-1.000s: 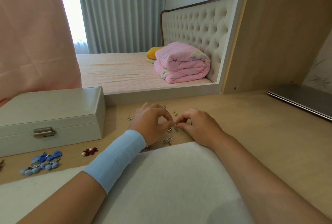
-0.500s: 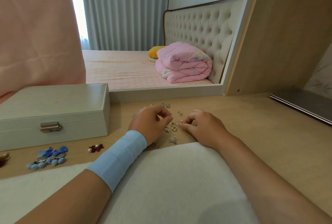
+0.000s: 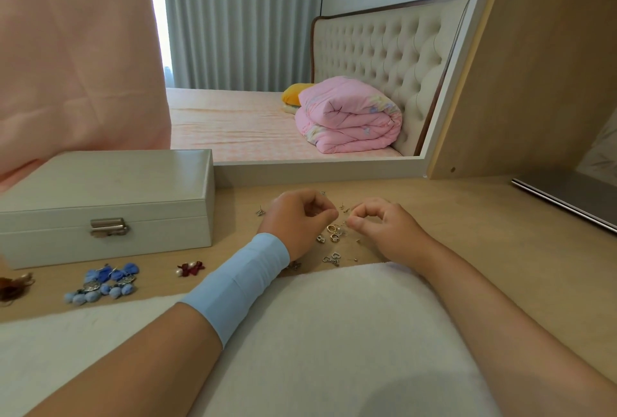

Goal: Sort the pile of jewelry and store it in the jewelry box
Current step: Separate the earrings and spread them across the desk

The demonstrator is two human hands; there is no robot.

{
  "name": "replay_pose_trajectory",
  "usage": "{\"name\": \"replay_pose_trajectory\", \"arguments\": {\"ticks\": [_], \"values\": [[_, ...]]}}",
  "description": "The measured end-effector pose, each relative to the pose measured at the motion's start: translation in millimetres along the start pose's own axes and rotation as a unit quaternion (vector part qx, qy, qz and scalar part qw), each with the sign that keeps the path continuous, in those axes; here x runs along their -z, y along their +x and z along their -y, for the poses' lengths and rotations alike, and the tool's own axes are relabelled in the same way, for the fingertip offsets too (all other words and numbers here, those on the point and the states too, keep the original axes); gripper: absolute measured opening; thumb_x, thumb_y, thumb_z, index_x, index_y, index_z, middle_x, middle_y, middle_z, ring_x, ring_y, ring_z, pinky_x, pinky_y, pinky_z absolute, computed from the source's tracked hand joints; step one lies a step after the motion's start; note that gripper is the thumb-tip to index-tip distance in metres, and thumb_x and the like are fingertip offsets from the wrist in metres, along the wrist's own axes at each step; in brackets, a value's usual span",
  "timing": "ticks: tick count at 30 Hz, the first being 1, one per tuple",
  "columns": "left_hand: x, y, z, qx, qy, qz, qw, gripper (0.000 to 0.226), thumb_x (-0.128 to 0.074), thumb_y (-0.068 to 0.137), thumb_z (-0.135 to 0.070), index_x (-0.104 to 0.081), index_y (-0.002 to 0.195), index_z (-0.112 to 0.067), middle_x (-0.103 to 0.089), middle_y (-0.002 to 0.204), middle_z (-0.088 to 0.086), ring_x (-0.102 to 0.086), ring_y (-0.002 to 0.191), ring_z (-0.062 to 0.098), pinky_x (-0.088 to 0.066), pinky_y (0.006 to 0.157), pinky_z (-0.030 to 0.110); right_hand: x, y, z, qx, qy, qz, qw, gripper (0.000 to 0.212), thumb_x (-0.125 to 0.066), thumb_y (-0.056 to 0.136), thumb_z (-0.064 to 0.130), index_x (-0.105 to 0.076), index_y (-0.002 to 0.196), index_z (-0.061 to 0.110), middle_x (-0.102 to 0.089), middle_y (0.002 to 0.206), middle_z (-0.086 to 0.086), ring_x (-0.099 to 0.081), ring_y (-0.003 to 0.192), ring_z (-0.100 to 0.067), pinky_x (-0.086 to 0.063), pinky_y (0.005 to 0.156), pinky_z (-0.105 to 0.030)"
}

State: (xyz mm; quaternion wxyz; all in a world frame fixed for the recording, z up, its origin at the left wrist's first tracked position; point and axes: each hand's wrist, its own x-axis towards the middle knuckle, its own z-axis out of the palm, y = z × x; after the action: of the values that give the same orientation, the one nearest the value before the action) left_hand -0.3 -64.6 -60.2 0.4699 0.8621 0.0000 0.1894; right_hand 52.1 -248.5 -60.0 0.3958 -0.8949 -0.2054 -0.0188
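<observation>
I see left hand point(image 3: 297, 221) and right hand point(image 3: 387, 231) over small jewelry point(image 3: 334, 237) on tabletop point(image 3: 474, 226), each grip pinched, contents I cannot tell, jewelry box point(image 3: 107, 202) closed

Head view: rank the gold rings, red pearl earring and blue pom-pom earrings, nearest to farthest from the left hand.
1. Gold rings, just right of the left hand.
2. Red pearl earring, to its left.
3. Blue pom-pom earrings, farther left.
</observation>
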Motion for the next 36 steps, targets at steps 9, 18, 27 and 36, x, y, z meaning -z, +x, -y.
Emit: {"name": "replay_pose_trajectory", "arguments": {"ticks": [9,18,27,36], "values": [[9,1,4,-0.015,0.071,0.000,0.997,0.010,-0.071,0.087,-0.032,-0.069,0.077,-0.033,-0.066,0.077,-0.019,-0.059,0.078,0.002,-0.052,0.079,0.028,21,-12,0,0.033,-0.074,0.033,0.996,0.008,-0.077,0.085,0.039,-0.075,0.078,0.037,-0.064,0.107,0.019,-0.050,0.113,-0.008,-0.035,0.105,-0.037],[10,1,5,-0.011,0.039,-0.005,0.999,0.010,-0.069,0.089,-0.029,-0.074,0.088,-0.038,-0.067,0.079,-0.020,-0.057,0.075,0.003,-0.043,0.071,0.016,17,-15,14,0.068,-0.148,0.124,0.979,0.006,-0.083,0.080,0.028,-0.080,0.079,0.033,-0.068,0.084,0.016,-0.056,0.069,0.008,-0.039,0.065,-0.013],[9,3,6,-0.008,0.024,0.009,1.000,0.009,-0.069,0.088,-0.026,-0.073,0.084,-0.034,-0.070,0.075,-0.020,-0.057,0.070,0.002,-0.048,0.076,0.023,28,-18,14,0.042,-0.170,0.147,0.974,0.005,-0.080,0.084,0.028,-0.081,0.088,0.031,-0.071,0.083,0.019,-0.056,0.073,0.015,-0.039,0.065,-0.011],[18,9,0,-0.025,-0.027,-0.006,0.999,0.010,-0.074,0.085,-0.024,-0.072,0.079,-0.032,-0.068,0.073,-0.016,-0.055,0.062,0.004,-0.052,0.070,0.023,22,-16,9,0.070,-0.133,0.067,0.986,0.009,-0.074,0.090,0.023,-0.075,0.085,0.031,-0.069,0.084,0.017,-0.058,0.073,0.004,-0.045,0.073,-0.021]]}}
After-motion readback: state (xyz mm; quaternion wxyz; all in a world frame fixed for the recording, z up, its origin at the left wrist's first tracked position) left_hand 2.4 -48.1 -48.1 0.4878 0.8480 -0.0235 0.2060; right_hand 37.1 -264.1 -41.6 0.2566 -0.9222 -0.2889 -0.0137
